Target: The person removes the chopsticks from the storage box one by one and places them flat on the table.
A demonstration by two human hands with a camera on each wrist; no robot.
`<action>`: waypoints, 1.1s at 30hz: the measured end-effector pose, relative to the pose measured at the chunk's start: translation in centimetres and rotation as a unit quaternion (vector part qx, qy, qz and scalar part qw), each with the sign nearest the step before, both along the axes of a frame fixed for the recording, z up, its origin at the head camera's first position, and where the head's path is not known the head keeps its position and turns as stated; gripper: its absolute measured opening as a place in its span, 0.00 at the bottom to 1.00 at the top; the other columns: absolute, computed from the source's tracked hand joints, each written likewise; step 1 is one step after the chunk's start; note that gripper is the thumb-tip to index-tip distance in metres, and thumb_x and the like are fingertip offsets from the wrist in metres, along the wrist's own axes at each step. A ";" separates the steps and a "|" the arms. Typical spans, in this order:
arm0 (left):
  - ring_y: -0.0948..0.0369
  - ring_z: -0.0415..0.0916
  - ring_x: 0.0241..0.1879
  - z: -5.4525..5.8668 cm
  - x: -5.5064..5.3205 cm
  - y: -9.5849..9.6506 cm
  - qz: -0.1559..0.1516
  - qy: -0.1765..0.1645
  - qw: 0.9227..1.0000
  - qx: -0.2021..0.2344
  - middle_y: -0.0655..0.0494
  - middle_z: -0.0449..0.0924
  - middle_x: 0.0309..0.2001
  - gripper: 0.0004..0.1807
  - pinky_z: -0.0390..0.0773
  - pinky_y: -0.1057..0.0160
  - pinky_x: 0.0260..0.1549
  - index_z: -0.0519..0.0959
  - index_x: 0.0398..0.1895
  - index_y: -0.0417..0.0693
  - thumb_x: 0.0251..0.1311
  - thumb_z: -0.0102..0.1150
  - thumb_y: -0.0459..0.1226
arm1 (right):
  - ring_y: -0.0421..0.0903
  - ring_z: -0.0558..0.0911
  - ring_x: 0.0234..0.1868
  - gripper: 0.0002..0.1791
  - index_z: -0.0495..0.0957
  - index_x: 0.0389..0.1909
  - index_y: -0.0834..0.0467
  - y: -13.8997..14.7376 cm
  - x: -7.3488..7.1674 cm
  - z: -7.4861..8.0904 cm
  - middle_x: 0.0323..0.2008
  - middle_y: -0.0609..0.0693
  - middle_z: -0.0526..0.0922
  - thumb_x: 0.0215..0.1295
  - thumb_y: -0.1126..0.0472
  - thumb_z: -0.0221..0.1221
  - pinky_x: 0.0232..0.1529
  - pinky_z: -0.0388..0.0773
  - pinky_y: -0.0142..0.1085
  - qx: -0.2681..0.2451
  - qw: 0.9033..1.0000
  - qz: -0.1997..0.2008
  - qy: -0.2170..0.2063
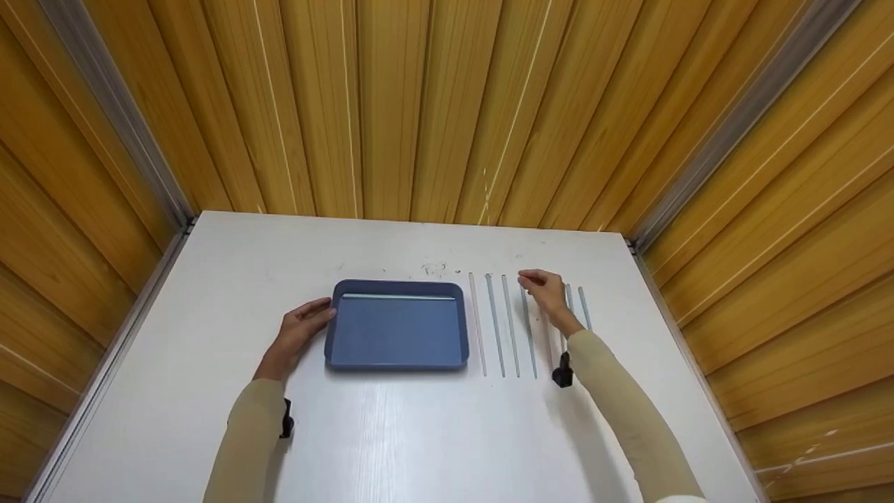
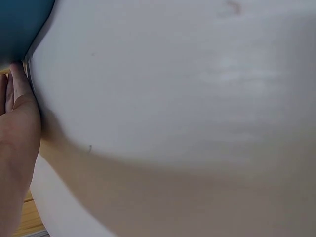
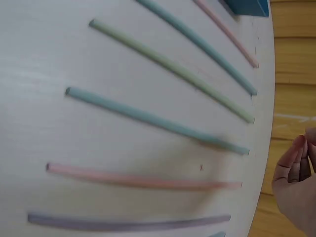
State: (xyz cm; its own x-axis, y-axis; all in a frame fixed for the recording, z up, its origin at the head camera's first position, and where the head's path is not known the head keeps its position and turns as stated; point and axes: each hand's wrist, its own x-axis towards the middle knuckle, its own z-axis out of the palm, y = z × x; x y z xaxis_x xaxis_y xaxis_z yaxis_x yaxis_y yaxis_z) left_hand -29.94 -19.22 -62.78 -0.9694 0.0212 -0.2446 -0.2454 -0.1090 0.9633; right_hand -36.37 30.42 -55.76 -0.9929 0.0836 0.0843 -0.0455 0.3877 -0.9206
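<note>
The blue rectangular tray (image 1: 398, 365) has a pale straw (image 1: 398, 297) lying along its far side. At the tray's left wall, my left hand (image 1: 299, 330) touches the rim with extended fingers; in the left wrist view its thumb meets the tray's corner. Several straws lie side by side to the right of the tray, among them a pink straw (image 3: 143, 180), a green straw (image 3: 173, 71) and a purple straw (image 3: 128, 226). Over their far ends hovers my right hand (image 1: 548, 293), fingers loosely bent toward the thumb. Nothing shows between its fingertips.
A white table (image 1: 391, 440) carries everything. Yellow wood-look panels (image 1: 391, 105) stand behind it and along both sides, with grey metal posts (image 1: 119, 98) at the corners. Small dark marks (image 1: 433, 267) spot the tabletop beyond the tray.
</note>
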 end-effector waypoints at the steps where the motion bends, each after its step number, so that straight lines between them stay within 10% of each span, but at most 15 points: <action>1: 0.78 0.78 0.50 -0.1 0.0 -0.1 -0.001 -0.001 1.000 -0.002 0.39 0.69 0.73 0.35 0.79 0.79 0.54 0.67 0.74 0.38 0.67 0.67 0.39 | 0.33 0.82 0.36 0.15 0.84 0.52 0.69 -0.9 -0.2 0.2 0.46 0.61 0.89 0.71 0.64 0.63 0.40 0.83 0.25 0.003 1.000 0.012 -0.008; 21: 0.70 0.75 0.59 -0.5 -0.2 -0.2 -0.011 0.001 1.000 -0.006 0.41 0.67 0.74 0.36 0.78 0.77 0.57 0.67 0.74 0.39 0.67 0.67 0.42 | 0.52 0.87 0.51 0.16 0.82 0.54 0.71 -15.4 -1.4 0.8 0.53 0.67 0.86 0.70 0.66 0.64 0.52 0.85 0.32 0.044 0.969 0.241 -0.012; 33: 0.70 0.77 0.57 -0.8 -0.2 -0.1 -0.002 0.012 1.000 -0.009 0.39 0.71 0.71 0.34 0.79 0.77 0.55 0.70 0.72 0.39 0.66 0.68 0.42 | 0.59 0.87 0.48 0.12 0.83 0.49 0.72 -20.0 -1.7 -2.3 0.47 0.66 0.88 0.66 0.73 0.62 0.51 0.87 0.48 0.214 0.908 0.348 0.091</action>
State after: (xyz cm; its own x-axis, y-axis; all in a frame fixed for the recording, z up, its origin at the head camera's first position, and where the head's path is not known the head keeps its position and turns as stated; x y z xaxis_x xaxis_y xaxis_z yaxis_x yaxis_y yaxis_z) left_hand -30.18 -19.31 -63.59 -0.9748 0.0210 -0.2222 -0.2231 -0.0905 0.9706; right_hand -38.05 10.45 -58.06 -0.7597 -0.6373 0.1291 -0.5525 0.5280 -0.6450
